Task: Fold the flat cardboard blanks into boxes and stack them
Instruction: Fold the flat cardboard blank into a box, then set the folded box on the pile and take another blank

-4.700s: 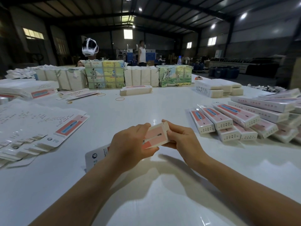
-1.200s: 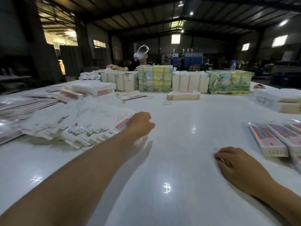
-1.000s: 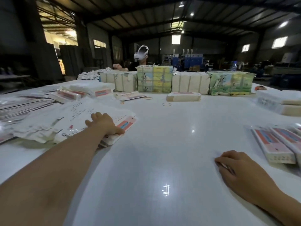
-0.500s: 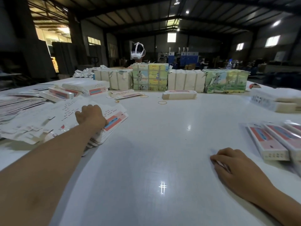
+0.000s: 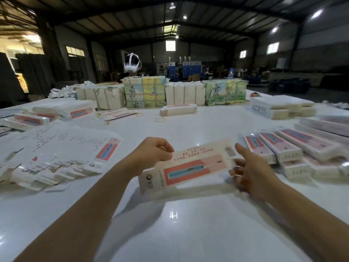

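- A dim warehouse hall with a dark steel roof (image 5: 175, 19) and small bright windows surrounds the white glossy desk (image 5: 179, 224).
- Wrapped bundles (image 5: 145, 93) line the desk's far edge.
- A fanned pile of flat blanks (image 5: 56, 150) lies on the desk's left side.
- Folded boxes (image 5: 290, 148) are stacked on the desk's right side.
- One cardboard blank (image 5: 188, 167) is held just above the desk's middle.
- The left hand (image 5: 153, 154) pinches the blank's upper left edge.
- The right hand (image 5: 253, 171) is spread loosely at its right end, fingers blurred, touching it.
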`<control>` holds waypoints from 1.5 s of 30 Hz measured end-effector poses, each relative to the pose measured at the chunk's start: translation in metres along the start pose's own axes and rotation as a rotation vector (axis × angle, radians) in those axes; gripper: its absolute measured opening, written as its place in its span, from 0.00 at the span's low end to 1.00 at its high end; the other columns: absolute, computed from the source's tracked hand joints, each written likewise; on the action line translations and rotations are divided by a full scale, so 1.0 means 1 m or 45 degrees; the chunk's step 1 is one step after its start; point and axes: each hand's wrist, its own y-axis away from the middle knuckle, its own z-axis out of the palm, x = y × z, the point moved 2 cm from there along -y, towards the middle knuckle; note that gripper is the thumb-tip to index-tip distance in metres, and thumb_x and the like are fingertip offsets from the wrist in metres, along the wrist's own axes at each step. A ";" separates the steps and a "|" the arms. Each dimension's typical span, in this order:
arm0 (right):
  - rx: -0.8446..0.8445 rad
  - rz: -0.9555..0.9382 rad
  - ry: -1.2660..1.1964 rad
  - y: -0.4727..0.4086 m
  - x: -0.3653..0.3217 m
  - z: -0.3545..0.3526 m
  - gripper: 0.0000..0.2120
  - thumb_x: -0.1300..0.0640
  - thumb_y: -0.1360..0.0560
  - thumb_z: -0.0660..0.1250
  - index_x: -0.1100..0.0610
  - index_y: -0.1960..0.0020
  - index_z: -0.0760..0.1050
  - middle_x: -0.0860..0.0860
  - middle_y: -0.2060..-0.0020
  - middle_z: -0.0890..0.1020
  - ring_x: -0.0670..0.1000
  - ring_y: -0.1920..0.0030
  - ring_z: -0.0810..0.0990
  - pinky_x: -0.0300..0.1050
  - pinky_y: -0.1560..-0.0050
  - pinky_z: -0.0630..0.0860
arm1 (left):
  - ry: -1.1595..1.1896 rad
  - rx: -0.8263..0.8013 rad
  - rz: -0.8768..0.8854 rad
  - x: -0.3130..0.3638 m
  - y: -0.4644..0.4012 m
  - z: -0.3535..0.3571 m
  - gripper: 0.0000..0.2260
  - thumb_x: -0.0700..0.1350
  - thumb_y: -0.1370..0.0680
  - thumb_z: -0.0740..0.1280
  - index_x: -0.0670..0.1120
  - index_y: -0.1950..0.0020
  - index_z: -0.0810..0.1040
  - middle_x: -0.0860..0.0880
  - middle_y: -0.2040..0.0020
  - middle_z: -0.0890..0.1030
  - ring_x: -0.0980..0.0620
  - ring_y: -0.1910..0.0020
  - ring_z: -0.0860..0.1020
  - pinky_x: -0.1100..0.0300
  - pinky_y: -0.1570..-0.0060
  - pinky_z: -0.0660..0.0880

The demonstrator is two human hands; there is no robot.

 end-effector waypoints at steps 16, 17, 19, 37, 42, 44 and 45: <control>-0.167 -0.549 0.435 0.022 0.006 0.005 0.14 0.55 0.20 0.60 0.38 0.40 0.67 0.46 0.71 0.82 0.47 0.74 0.76 0.38 0.74 0.73 | -1.059 0.223 0.504 -0.002 0.032 0.072 0.40 0.71 0.32 0.61 0.52 0.25 0.57 0.53 0.37 0.71 0.54 0.50 0.72 0.60 0.51 0.76; -0.165 -0.643 0.548 0.023 0.006 0.004 0.19 0.53 0.19 0.59 0.33 0.36 0.60 0.45 0.70 0.81 0.45 0.72 0.77 0.38 0.72 0.74 | -1.001 0.283 0.513 -0.002 0.034 0.069 0.40 0.70 0.32 0.63 0.52 0.26 0.58 0.53 0.37 0.71 0.54 0.51 0.72 0.62 0.55 0.75; -0.225 -0.799 0.784 0.027 0.008 0.006 0.21 0.49 0.19 0.57 0.31 0.32 0.55 0.42 0.61 0.81 0.40 0.68 0.78 0.34 0.67 0.76 | -0.928 0.398 0.535 -0.001 0.036 0.064 0.40 0.69 0.32 0.64 0.51 0.26 0.61 0.52 0.38 0.72 0.55 0.53 0.71 0.65 0.59 0.71; -0.673 -0.610 0.568 0.036 0.009 0.010 0.16 0.59 0.32 0.69 0.40 0.50 0.80 0.45 0.53 0.84 0.47 0.62 0.80 0.39 0.63 0.77 | -0.979 0.440 0.669 0.008 0.043 0.059 0.38 0.65 0.34 0.69 0.50 0.29 0.65 0.51 0.43 0.75 0.54 0.55 0.71 0.63 0.60 0.73; -0.554 -0.658 0.585 0.034 0.010 0.010 0.04 0.58 0.29 0.71 0.52 0.55 0.82 0.51 0.63 0.84 0.46 0.69 0.78 0.37 0.69 0.73 | -0.851 0.340 0.628 0.008 0.042 0.055 0.27 0.61 0.31 0.71 0.52 0.36 0.71 0.53 0.44 0.78 0.51 0.55 0.77 0.56 0.56 0.78; -0.515 -0.641 0.577 0.034 0.009 0.010 0.04 0.59 0.26 0.69 0.51 0.55 0.82 0.51 0.65 0.84 0.47 0.71 0.77 0.38 0.70 0.73 | -0.825 0.285 0.579 0.008 0.040 0.057 0.27 0.62 0.31 0.71 0.53 0.37 0.71 0.54 0.45 0.78 0.52 0.56 0.77 0.57 0.55 0.78; -0.483 -0.650 0.569 0.034 0.009 0.009 0.04 0.59 0.25 0.69 0.52 0.53 0.81 0.51 0.66 0.83 0.47 0.72 0.76 0.38 0.71 0.73 | -0.801 0.256 0.549 0.007 0.039 0.057 0.26 0.63 0.32 0.71 0.54 0.38 0.71 0.54 0.45 0.78 0.53 0.56 0.77 0.57 0.55 0.78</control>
